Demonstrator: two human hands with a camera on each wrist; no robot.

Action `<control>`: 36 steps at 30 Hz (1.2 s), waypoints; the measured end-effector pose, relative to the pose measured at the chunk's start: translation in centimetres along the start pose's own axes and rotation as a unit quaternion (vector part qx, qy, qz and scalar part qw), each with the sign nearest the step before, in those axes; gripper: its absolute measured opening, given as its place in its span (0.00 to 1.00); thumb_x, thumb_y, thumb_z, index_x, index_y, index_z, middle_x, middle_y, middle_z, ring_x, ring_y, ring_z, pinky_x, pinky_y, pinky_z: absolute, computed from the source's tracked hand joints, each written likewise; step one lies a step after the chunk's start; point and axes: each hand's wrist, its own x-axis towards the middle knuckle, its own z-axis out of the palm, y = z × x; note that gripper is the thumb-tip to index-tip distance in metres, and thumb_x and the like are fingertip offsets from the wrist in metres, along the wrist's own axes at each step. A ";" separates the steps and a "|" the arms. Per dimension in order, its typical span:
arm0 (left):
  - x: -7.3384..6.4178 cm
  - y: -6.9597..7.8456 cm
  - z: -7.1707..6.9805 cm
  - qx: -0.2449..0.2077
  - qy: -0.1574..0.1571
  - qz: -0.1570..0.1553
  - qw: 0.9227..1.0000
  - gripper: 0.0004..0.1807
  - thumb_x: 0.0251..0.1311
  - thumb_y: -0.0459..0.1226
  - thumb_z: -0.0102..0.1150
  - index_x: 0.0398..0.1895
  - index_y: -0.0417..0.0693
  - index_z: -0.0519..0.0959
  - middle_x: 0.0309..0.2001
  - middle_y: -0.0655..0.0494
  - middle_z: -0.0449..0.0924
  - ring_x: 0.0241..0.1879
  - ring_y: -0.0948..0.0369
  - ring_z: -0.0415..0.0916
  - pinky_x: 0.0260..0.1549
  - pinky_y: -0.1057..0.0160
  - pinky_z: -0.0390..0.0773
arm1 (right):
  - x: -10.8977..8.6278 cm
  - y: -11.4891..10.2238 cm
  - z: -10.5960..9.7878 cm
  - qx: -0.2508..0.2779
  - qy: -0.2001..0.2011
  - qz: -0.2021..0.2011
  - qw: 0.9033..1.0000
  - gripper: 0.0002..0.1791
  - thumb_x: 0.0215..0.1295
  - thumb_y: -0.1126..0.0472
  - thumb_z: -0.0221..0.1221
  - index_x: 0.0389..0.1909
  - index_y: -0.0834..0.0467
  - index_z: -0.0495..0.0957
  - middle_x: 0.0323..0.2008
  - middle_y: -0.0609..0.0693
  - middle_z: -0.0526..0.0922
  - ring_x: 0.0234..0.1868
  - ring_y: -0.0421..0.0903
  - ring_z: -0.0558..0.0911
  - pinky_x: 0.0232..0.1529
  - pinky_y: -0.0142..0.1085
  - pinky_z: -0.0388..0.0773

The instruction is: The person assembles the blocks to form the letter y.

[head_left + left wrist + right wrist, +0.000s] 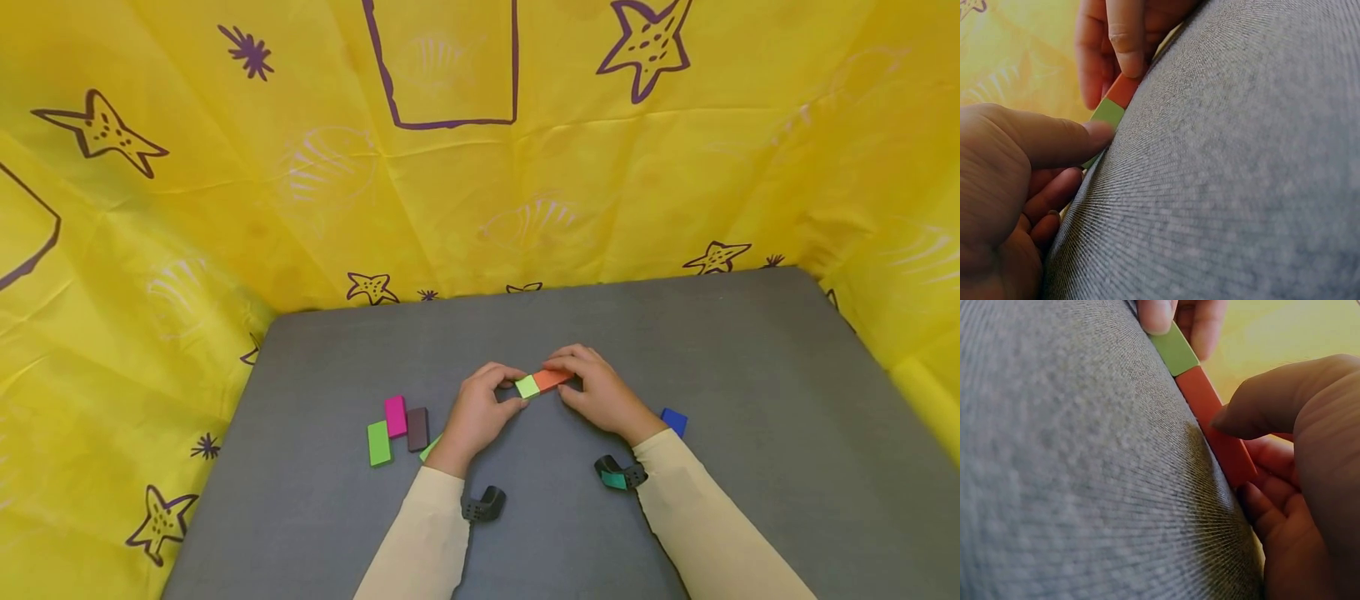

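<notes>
Yellow starfish-print cloth (450,208) behind grey table (555,533). Green block (527,387) and orange block (550,380) touch end to end on it, between the hands; line runs left–right (right end farther off). Left hand (476,412) pinches green; right hand (603,393), orange.

Extends left forearm (420,533) and right forearm (708,508) forward, angled inward, sleeved in cream to the wrists. Holds left hand (478,408) close to right hand (600,392), fingertips facing — pinches with both, thumbs on the near side, fingers bent on the far side.
</notes>
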 end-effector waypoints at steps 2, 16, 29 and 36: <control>0.0 0.0 0.0 0.003 -0.001 -0.001 1.000 0.18 0.61 0.31 0.82 0.53 0.50 0.90 0.49 0.62 0.84 0.50 0.61 0.80 0.52 0.54 0.81 | 0.0 0.0 0.0 0.005 0.001 -0.002 1.000 0.20 0.70 0.74 0.67 0.62 0.63 0.85 0.61 0.55 0.81 0.63 0.58 0.78 0.65 0.58 0.75; 0.2 -0.1 0.1 0.014 -0.013 -0.012 1.000 0.18 0.61 0.36 0.83 0.53 0.52 0.89 0.47 0.65 0.82 0.48 0.62 0.78 0.51 0.57 0.79 | 0.2 -0.1 0.1 0.018 0.000 -0.002 1.000 0.21 0.72 0.73 0.67 0.64 0.64 0.84 0.63 0.56 0.81 0.65 0.59 0.78 0.67 0.58 0.74; 0.1 0.0 0.1 0.011 -0.020 -0.001 1.000 0.18 0.60 0.37 0.84 0.52 0.52 0.88 0.48 0.63 0.82 0.49 0.60 0.77 0.52 0.53 0.79 | 0.2 0.0 0.3 0.026 -0.003 -0.009 1.000 0.22 0.72 0.74 0.67 0.65 0.64 0.83 0.64 0.56 0.82 0.67 0.59 0.78 0.68 0.59 0.73; 0.0 0.0 0.1 0.012 -0.024 -0.011 1.000 0.18 0.60 0.38 0.84 0.52 0.53 0.89 0.48 0.64 0.82 0.50 0.60 0.76 0.52 0.54 0.79 | 0.3 -0.1 0.4 0.029 -0.003 -0.006 1.000 0.22 0.72 0.74 0.66 0.65 0.63 0.83 0.65 0.55 0.81 0.67 0.58 0.78 0.68 0.58 0.73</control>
